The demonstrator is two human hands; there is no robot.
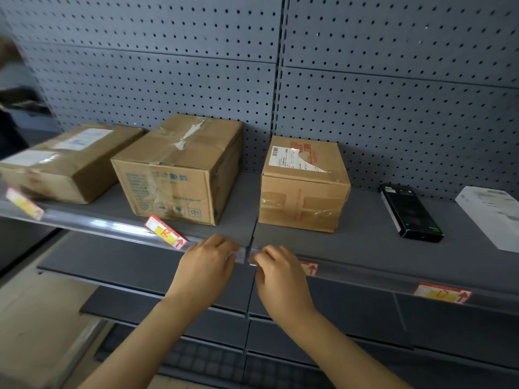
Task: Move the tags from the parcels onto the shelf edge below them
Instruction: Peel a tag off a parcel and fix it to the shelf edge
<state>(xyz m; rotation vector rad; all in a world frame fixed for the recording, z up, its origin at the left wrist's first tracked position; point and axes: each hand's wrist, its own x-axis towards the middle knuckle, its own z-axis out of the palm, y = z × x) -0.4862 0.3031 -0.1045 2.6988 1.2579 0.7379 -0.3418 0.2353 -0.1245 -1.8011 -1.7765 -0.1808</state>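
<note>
Both hands, left hand and right hand, pinch the shelf edge; the middle tag tilts, long axis toward four o'clock.

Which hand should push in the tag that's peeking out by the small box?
Probably the right hand. It rests on the shelf edge, right beside the half-hidden red tag below the small cardboard box. The left hand sits across the shelf joint, farther away.
</note>
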